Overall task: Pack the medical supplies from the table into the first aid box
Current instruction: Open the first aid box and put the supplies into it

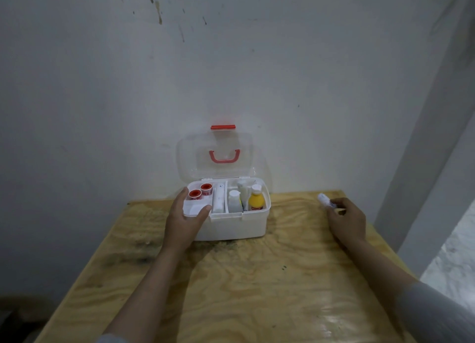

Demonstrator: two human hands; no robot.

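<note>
A white first aid box (239, 227) stands at the far middle of the table, its clear lid (190, 160) with red handle raised against the wall. Inside, a white tray (195, 209) at the left holds two red tape rolls (201, 191); beside it lies a white roll (219, 198), and at the right stand a white bottle (234, 201) and a yellow bottle (256, 201). My left hand (183, 219) grips the tray's front left corner. My right hand (347, 219), to the right of the box, holds a small white tube (324, 200) just above the table.
The plywood table (246, 291) has dark stains near the box and at the left. Its right edge drops to a pale floor (452, 263). A stained white wall (231, 73) stands directly behind the box.
</note>
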